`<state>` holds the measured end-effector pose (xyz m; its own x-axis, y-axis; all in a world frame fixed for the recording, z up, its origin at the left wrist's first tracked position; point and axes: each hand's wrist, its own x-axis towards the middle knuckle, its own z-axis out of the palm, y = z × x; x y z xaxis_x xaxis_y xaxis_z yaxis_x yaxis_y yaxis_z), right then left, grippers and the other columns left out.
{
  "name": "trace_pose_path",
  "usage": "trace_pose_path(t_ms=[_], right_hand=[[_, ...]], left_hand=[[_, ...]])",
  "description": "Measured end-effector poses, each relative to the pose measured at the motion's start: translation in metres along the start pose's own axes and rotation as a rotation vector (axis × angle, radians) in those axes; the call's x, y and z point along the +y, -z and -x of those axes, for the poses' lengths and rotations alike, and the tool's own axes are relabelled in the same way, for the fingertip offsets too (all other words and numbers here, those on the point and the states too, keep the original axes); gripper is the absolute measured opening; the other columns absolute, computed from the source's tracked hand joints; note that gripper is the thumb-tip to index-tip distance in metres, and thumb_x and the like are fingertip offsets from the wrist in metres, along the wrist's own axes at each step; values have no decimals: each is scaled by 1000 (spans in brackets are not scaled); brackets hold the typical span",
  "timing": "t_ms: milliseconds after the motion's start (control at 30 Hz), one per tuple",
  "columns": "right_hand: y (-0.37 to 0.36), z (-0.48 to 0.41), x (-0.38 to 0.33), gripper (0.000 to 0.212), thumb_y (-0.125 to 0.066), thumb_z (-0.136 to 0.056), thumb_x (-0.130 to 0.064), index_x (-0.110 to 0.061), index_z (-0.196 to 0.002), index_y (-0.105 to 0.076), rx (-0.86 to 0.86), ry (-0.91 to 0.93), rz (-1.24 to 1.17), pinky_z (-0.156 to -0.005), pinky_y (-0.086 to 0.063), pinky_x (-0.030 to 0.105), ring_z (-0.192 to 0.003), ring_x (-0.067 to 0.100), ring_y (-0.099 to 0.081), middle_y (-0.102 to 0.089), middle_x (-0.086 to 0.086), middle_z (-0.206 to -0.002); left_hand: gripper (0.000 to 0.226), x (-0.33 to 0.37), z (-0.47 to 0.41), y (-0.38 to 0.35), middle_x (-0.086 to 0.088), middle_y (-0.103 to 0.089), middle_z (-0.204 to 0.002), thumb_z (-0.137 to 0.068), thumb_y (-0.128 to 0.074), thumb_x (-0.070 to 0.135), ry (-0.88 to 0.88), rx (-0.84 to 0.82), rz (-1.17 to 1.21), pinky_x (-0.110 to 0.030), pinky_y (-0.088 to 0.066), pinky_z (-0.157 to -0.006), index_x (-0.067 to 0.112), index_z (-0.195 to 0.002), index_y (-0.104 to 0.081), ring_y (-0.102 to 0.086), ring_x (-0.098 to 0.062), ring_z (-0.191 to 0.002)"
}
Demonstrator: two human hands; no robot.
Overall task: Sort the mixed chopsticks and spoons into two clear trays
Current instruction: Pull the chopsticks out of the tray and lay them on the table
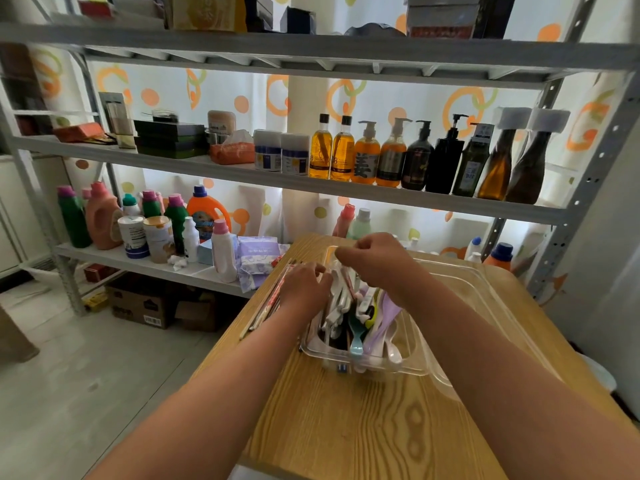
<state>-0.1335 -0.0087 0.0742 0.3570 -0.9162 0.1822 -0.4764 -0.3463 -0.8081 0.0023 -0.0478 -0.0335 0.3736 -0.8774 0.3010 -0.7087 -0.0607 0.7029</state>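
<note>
The right hand hovers just above centre frame, fingers curled in with thumb and forefinger tips drawn together; whether anything is pinched between them I cannot tell. The left hand sits just to its lower left, fingers bent down onto the heap of utensils; whether it grips one or only touches them I cannot tell either.

Both hands are over the first clear tray in the middle of the frame, which holds the mixed pile: one teal spoon at the front, at least two lilac spoons to its right, and a cluster of white spoons under the left hand, too tangled to count. A second, larger clear tray touches the first one's right side, making two trays in all. A bundle of chopsticks lies along the left edge of the wooden table, just beside the left wrist; the sticks overlap too much to number.

Behind the table, across the upper frame, stands a grey metal rack; its middle shelf carries a row of nine bottles at the right, with two white tubs left of them. A cardboard box sits on the floor at the lower left.
</note>
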Motion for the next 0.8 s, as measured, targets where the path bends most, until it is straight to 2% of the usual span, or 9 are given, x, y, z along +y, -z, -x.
trace_pose_path(t_ms=[100,167,267,333,433,567,700,800], right_hand=[[1,2,-9,21,-60,-87,-21,0,-84,-61,71,-1,-152,-48,-48,22,-54,13,-59,-58,7,-65],[0,3,-15,23,-59,-88,-19,4,-91,-60,98,6,-301,-57,-57,27,-58,17,-65,-63,10,-69],[-1,5,-23,23,-57,-88,-18,4,-92,-59,178,63,-371,-66,-59,34,-59,19,-67,-65,15,-76],[-3,9,-28,18,-56,-88,-16,2,-88,-58,216,97,-389,-67,-59,36,-57,18,-65,-66,18,-79],[-6,13,-34,18,-55,-86,-14,4,-88,-57,251,146,-366,-70,-59,40,-58,19,-66,-67,22,-82],[-7,19,-42,18,-55,-86,-13,5,-88,-57,267,233,-396,-70,-59,43,-57,16,-64,-66,20,-77],[-11,18,-46,21,-55,-86,-15,6,-85,-58,272,314,-374,-69,-57,41,-57,15,-63,-65,15,-69],[-16,11,-38,36,-54,-81,-29,7,-79,-61,266,277,-368,-73,-56,50,-62,29,-63,-64,19,-68]], left_hand=[[26,1,-2,6,-7,-67,-95,-94,-47,34,15,18,62,-34,-46,-79,15,-89,-64,-60,-27,-92],[33,3,-3,13,-3,-65,-77,-95,-44,33,28,22,130,-32,-44,-70,18,-68,-57,-60,-24,-79],[46,10,-5,24,5,-60,-53,-95,-43,29,53,-12,345,-31,-45,-66,18,-53,-59,-55,-15,-57],[54,17,-7,31,4,-54,-42,-98,-41,31,103,-107,511,-26,-40,-55,12,-50,-58,-46,-14,-47],[66,23,-5,43,-1,-53,-44,-99,-34,41,229,-385,703,-23,-32,-50,8,-48,-60,-41,-15,-46],[68,17,0,53,-4,-60,-55,-95,-31,49,239,-707,808,-23,-33,-50,10,-54,-69,-44,-13,-47],[55,20,-1,60,-2,-65,-62,-81,-43,54,227,-760,1002,-21,-34,-51,13,-63,-74,-45,-9,-45],[62,23,-4,59,8,-50,-50,-96,-34,41,184,-689,1090,-18,-28,-50,19,-47,-64,-38,-4,-44]])
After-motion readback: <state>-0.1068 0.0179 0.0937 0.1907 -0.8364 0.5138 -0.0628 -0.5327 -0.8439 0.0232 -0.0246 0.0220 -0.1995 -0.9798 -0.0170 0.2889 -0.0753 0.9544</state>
